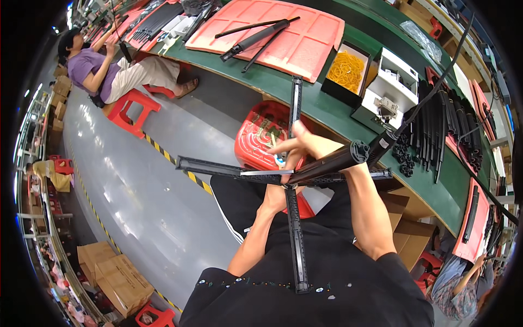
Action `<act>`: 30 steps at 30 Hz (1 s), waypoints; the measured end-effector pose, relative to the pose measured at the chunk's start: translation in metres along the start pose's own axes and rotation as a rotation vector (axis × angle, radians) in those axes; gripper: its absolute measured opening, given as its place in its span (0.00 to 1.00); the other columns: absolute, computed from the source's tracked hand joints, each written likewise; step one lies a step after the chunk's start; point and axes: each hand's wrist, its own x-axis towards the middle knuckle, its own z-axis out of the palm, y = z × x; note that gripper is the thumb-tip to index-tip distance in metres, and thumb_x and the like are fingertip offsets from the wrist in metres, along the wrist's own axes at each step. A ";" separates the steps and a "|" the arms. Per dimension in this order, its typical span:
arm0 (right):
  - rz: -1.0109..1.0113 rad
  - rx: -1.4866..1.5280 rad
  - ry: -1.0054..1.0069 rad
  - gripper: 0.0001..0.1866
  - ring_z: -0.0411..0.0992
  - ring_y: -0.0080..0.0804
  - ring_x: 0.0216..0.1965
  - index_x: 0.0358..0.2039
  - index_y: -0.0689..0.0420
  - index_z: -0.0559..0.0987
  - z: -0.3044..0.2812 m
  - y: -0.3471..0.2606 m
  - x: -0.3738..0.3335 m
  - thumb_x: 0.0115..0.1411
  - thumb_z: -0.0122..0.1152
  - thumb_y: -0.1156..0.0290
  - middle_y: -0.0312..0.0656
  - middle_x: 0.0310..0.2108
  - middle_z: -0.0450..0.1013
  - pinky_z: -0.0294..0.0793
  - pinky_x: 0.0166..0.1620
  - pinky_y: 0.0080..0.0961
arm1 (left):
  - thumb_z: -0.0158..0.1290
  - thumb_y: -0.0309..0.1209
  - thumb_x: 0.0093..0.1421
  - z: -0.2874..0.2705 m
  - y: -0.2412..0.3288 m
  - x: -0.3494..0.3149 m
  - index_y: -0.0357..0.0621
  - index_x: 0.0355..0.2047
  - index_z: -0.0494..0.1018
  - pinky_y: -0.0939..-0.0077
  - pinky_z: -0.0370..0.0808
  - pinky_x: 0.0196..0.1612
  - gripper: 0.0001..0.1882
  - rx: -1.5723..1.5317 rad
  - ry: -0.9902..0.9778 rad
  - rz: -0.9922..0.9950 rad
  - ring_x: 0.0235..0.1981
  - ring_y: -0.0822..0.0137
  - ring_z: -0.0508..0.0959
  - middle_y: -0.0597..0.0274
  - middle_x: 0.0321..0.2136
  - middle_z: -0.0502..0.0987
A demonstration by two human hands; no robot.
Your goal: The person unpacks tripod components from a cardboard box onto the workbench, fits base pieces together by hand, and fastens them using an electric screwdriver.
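We see the left hand holding a black stand near its hub. The right hand reaches behind the tube, fingers partly extended; with the tube in the way, we cannot tell whether it grips anything. The stand hangs, legs splayed, before a red stool. Beyond, we find a green table bearing a pink board and yellow rubber bands.

Open air lies left of the fingers of the right hand, above the red stool. Right of them, the black four-legged stand blocks with its tube; one leg bars the way ahead.
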 end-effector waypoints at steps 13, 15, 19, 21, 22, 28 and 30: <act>-1.062 0.347 0.392 0.32 0.68 0.29 0.18 0.31 0.63 0.73 0.042 -0.014 -0.028 0.75 0.38 0.44 0.41 0.18 0.69 0.69 0.27 0.25 | 0.68 0.26 0.56 0.007 0.015 -0.004 0.39 0.42 0.79 0.73 0.76 0.38 0.14 -0.154 0.013 -0.054 0.33 0.74 0.78 0.67 0.31 0.80; -0.898 0.355 0.447 0.29 0.53 0.23 0.11 0.22 0.52 0.61 0.044 -0.023 -0.028 0.74 0.38 0.43 0.31 0.11 0.55 0.59 0.19 0.25 | 0.68 0.26 0.56 0.009 0.010 -0.006 0.39 0.42 0.79 0.73 0.76 0.38 0.14 -0.169 0.006 -0.072 0.33 0.73 0.78 0.67 0.31 0.81; -0.934 0.496 0.430 0.26 0.47 0.21 0.10 0.22 0.50 0.60 0.030 -0.024 -0.026 0.74 0.38 0.47 0.29 0.10 0.52 0.51 0.15 0.25 | 0.68 0.25 0.54 0.011 0.012 -0.004 0.39 0.41 0.79 0.71 0.76 0.38 0.14 -0.110 -0.022 -0.095 0.32 0.72 0.78 0.65 0.30 0.81; -0.945 0.451 0.442 0.27 0.46 0.21 0.10 0.22 0.50 0.60 0.034 -0.022 -0.023 0.74 0.39 0.46 0.29 0.10 0.52 0.50 0.15 0.25 | 0.68 0.25 0.53 0.010 0.013 -0.002 0.39 0.41 0.79 0.71 0.76 0.38 0.15 -0.046 0.019 -0.024 0.31 0.72 0.78 0.65 0.29 0.80; -0.956 0.407 0.456 0.27 0.46 0.21 0.10 0.22 0.51 0.60 0.039 -0.021 -0.022 0.74 0.39 0.46 0.29 0.10 0.52 0.50 0.15 0.26 | 0.68 0.24 0.53 0.009 0.014 -0.001 0.39 0.41 0.78 0.70 0.76 0.38 0.15 0.019 0.058 0.045 0.31 0.72 0.78 0.65 0.29 0.80; -0.858 0.406 0.543 0.30 0.46 0.19 0.10 0.21 0.51 0.59 0.049 -0.038 -0.016 0.75 0.38 0.44 0.29 0.09 0.50 0.48 0.14 0.23 | 0.67 0.22 0.50 0.015 0.006 -0.008 0.39 0.41 0.77 0.70 0.75 0.37 0.17 -0.055 0.020 -0.093 0.29 0.70 0.77 0.65 0.27 0.78; -0.835 0.595 0.422 0.26 0.48 0.20 0.11 0.23 0.54 0.61 0.028 -0.036 -0.015 0.76 0.38 0.51 0.30 0.11 0.52 0.52 0.16 0.23 | 0.67 0.21 0.49 0.016 0.000 -0.010 0.39 0.42 0.77 0.70 0.75 0.37 0.18 -0.117 0.017 -0.076 0.29 0.69 0.77 0.65 0.27 0.78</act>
